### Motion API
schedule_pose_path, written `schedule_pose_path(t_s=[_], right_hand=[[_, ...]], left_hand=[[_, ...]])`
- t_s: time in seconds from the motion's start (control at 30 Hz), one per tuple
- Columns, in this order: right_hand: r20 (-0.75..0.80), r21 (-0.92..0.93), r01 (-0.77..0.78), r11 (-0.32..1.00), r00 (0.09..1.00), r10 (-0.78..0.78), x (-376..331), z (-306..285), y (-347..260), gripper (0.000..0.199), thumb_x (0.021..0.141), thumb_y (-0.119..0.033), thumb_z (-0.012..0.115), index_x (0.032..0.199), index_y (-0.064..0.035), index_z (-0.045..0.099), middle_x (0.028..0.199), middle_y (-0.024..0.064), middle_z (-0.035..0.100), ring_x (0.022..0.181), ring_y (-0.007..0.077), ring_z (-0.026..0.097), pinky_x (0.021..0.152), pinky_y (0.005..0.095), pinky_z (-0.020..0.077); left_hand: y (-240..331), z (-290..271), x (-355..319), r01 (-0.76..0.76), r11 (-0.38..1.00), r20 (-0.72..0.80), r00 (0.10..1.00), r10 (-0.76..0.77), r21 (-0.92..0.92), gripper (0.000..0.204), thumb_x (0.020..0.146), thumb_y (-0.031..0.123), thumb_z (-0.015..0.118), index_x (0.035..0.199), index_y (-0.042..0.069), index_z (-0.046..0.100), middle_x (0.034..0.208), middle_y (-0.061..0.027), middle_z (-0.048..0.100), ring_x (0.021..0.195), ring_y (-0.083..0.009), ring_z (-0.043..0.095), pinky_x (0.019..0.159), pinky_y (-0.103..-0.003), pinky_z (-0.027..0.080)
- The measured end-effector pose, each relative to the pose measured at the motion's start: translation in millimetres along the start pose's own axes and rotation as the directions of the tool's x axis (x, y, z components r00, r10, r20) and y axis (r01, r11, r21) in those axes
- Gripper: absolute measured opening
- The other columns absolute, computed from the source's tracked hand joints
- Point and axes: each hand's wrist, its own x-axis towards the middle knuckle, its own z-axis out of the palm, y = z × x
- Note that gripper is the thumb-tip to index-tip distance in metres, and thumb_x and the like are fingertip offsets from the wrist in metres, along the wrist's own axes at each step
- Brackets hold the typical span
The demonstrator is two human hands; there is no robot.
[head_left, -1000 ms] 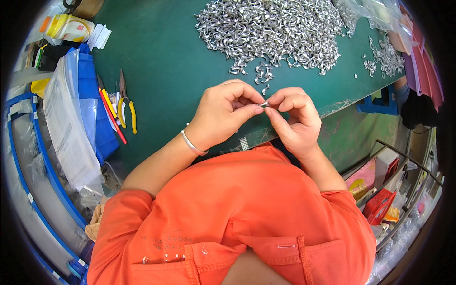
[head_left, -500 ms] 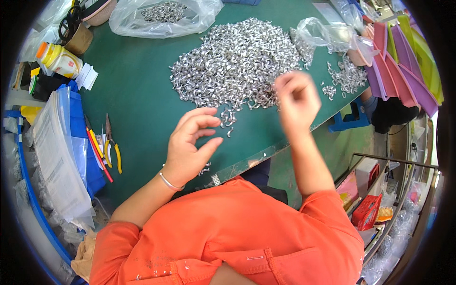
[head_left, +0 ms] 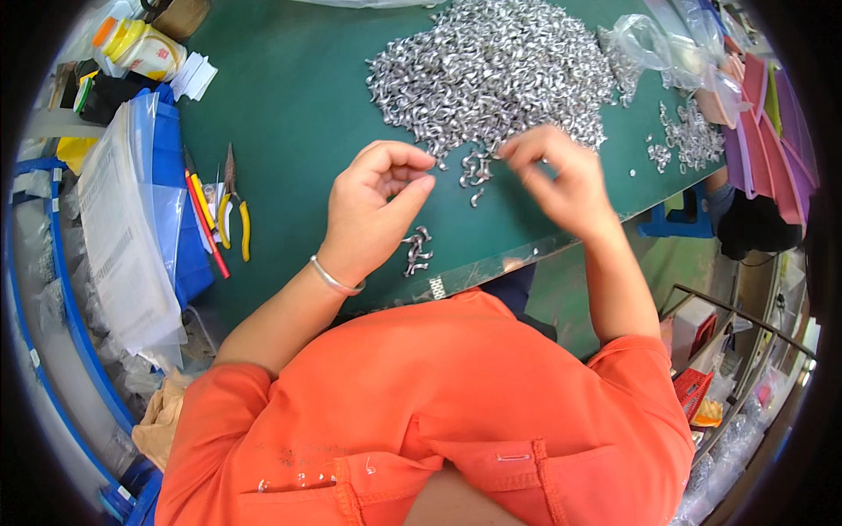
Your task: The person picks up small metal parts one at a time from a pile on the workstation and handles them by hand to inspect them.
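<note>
Left hand is hovering over the green table with the fingers curled in loose and the thumb sticking out toward the parts. Honestly can't tell if there's anything pinched in there, nothing shows between the fingertips. Silver bangle sits on that wrist.

Right hand is a bit blurry, fingers bent down at the near edge of the big pile of small metal clips, fingertips right on or just above the loose ones at the pile's edge. Whether it has grabbed one I can't make out.

Between my two hands there are a few stray clips lying on the mat, and a small cluster of clips sits just beside my left wrist, close to the table's front edge.

Further out to my left: yellow-handled pliers and a red pencil lying next to each other, then a blue bin with clear plastic sheeting over it. Far left corner has a bottle with a yellow cap. Off to my right, a smaller heap of clips, a crumpled clear plastic bag, and some pink and purple folders at the table's end.
</note>
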Motion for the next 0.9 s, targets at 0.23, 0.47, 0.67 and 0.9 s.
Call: schedule_pose_path(t_s=[0.23,0.47,0.67,0.9], right_hand=[[-0.004,-0.086,0.017,0.996,1.0,-0.017,-31,44,-7,0.018,0.072,0.007,0.065,0.079,-0.0053,0.055,0.083,0.0056,0.063,0.079,0.0274,0.06,0.073,0.0369,0.0475],[-0.21,0.104,-0.057,0.993,0.975,0.078,-36,55,-30,0.02,0.073,0.008,0.068,0.08,-0.0047,0.055,0.086,0.007,0.065,0.08,0.0243,0.063,0.07,0.0335,0.0502],[-0.314,0.281,-0.055,0.958,0.938,0.146,-39,64,-44,0.023,0.073,0.011,0.069,0.083,-0.0034,0.055,0.086,0.0101,0.066,0.077,0.0229,0.063,0.068,0.0304,0.0503],[-0.328,0.234,0.026,0.972,0.943,0.054,-40,65,-37,0.023,0.073,0.01,0.07,0.084,-0.0036,0.055,0.091,0.0113,0.066,0.079,0.022,0.062,0.069,0.0304,0.0501]], left_hand=[[-4,5,-2,0.1,0.992,0.088,0.99,-0.107,0.075,0.02,0.086,-0.005,0.065,0.105,-0.002,0.06,0.096,-0.0038,0.063,0.086,-0.0087,0.061,0.077,-0.021,0.051],[-2,12,-6,0.255,0.965,0.202,0.943,-0.263,0.069,0.022,0.086,-0.001,0.066,0.108,-0.003,0.06,0.094,-0.0051,0.064,0.083,-0.0087,0.063,0.071,-0.021,0.053],[1,13,-7,0.362,0.931,0.276,0.89,-0.362,0.055,0.015,0.087,0.0,0.067,0.101,-0.004,0.063,0.089,-0.0062,0.068,0.08,-0.0103,0.066,0.07,-0.022,0.054],[1,13,-8,0.277,0.96,0.293,0.915,-0.279,0.047,0.01,0.088,0.001,0.066,0.097,-0.004,0.064,0.089,-0.0062,0.068,0.079,-0.0103,0.066,0.069,-0.022,0.054]])
